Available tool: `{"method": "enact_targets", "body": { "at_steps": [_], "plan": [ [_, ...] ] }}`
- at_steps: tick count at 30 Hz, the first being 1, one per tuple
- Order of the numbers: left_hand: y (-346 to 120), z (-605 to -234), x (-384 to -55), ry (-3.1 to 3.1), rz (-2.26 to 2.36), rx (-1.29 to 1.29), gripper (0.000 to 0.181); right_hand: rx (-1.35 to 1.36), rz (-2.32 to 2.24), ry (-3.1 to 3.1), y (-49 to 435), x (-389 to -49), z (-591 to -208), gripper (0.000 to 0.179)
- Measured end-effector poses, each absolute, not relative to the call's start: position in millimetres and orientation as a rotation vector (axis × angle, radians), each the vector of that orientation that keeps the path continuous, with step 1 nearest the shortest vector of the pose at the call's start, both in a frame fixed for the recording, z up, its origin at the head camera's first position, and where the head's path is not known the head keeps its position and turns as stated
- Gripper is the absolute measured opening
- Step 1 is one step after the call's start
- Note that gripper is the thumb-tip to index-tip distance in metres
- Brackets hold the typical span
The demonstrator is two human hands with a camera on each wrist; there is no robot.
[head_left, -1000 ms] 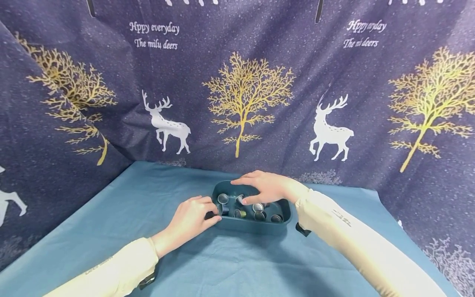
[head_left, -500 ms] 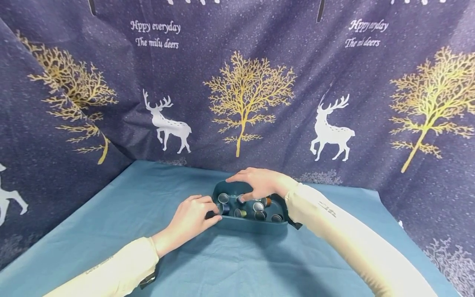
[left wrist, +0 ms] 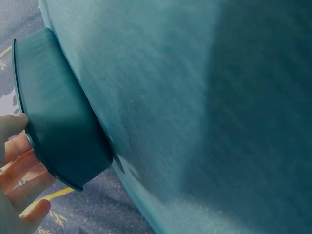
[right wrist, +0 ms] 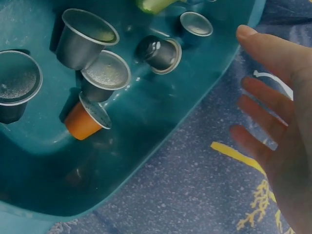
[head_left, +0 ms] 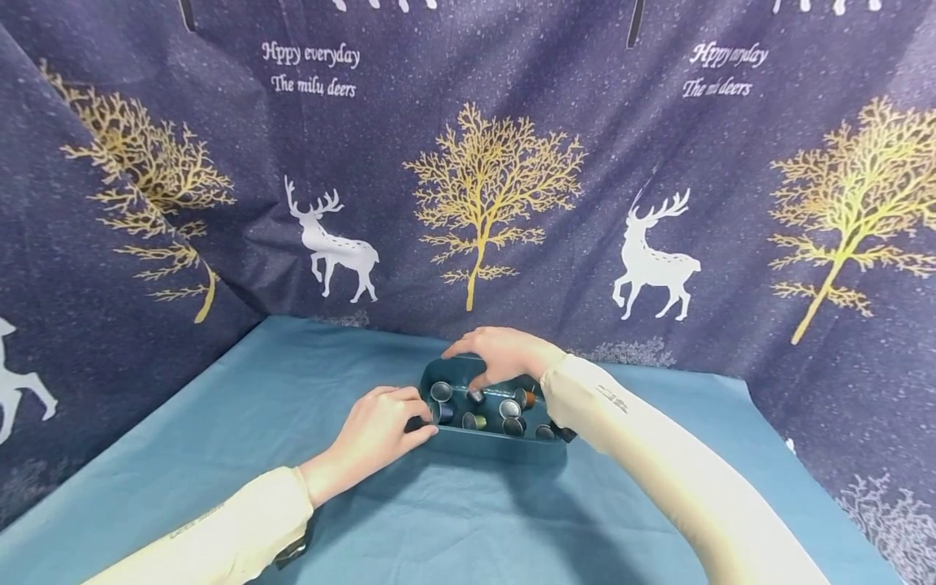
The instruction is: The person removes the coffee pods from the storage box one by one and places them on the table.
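A dark teal plastic tub (head_left: 497,445) holds several coffee capsules with foil lids. My left hand (head_left: 385,424) grips the tub's left end, its thumb (left wrist: 13,125) at the rim and its fingers beyond it. A blue capsule (head_left: 444,413) lies inside close to those fingers. My right hand (head_left: 504,355) hovers over the tub's far side, fingers spread and holding nothing. Just below its thumb in the head view lies a dark capsule (head_left: 476,396). An orange capsule (right wrist: 83,122) leans against a grey one (right wrist: 106,78). Beside them a larger-looking grey capsule (right wrist: 80,46) stands nearly upright.
The tub stands on a blue cloth (head_left: 351,528) covering the table. Behind it hangs a dark curtain (head_left: 409,106) printed with white deer and gold trees. A green capsule (head_left: 474,421) lies near the tub's front wall.
My right hand has shifted leftward over the tub, and the orange capsule it covered has come into view. My left hand keeps its hold on the tub's end.
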State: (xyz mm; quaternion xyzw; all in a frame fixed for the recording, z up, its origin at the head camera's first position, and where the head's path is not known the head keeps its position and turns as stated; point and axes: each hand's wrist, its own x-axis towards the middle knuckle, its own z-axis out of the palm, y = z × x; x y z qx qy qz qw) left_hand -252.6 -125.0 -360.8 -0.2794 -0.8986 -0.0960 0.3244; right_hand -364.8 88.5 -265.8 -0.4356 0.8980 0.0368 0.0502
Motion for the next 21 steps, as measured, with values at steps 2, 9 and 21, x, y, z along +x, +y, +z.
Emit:
{"method": "enact_targets", "body": {
  "at_steps": [2,9,21],
  "plan": [
    [-125,-361,-253,-2.357,-0.252,-0.737,0.016,-1.317,0.136,2.743,86,-369,-269,0.064],
    [-126,-365,-253,-2.348,-0.264,-0.738,0.016,-1.385,0.212,2.709,76,-380,-284,0.062],
    [-125,-363,-254,-2.335,-0.267,-0.738,0.016,-1.455,0.216,2.741,69,-386,-292,0.053]
  ]
}}
